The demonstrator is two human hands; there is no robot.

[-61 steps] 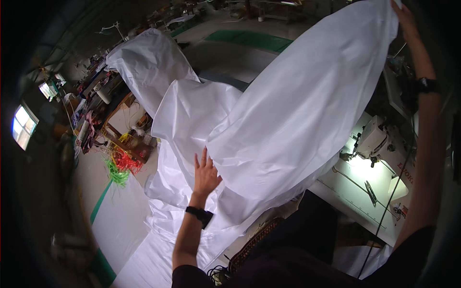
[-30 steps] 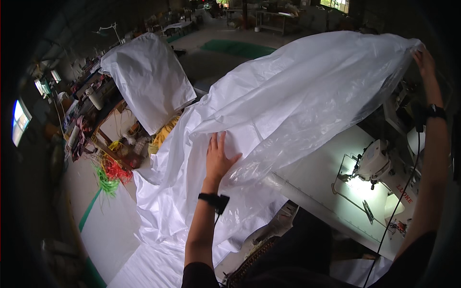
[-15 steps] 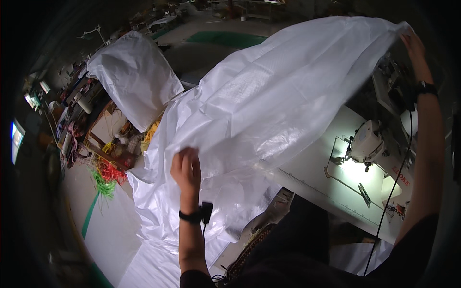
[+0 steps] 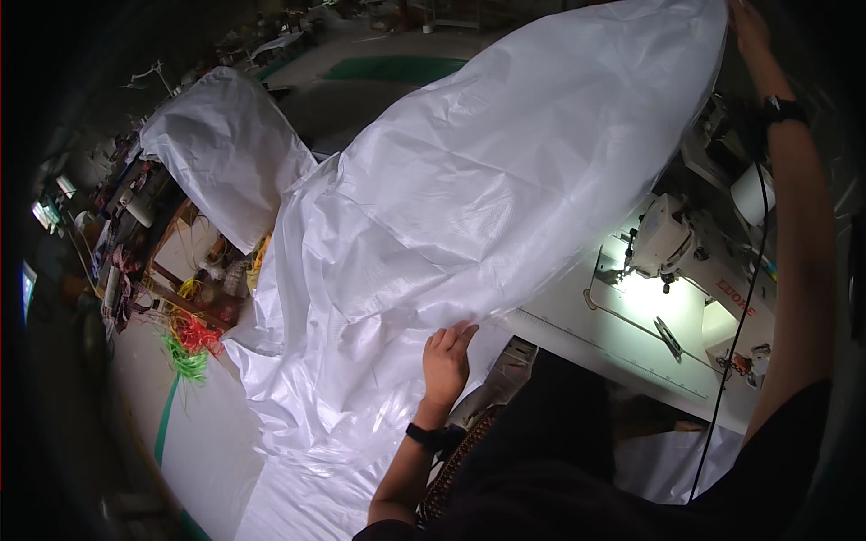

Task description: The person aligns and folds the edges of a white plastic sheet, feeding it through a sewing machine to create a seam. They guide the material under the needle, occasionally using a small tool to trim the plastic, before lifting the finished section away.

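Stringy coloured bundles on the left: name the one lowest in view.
The bright green stringy bundle; the red stringy bundle and yellow stringy bundle sit higher.

Over to the white work table [image 4: 559, 332] now — bearing the sewing machine [image 4: 695, 248], gleaming bright beneath its needle end. Carrying thread snips [image 4: 668, 340] too, laid aslant just on the near side of the machine, plus a small reddish item [image 4: 741, 364] close by its body, too small to make out. Far beyond the machine, leftward — grey floor [image 4: 397, 45], bearing a flat green patch [image 4: 394, 68].
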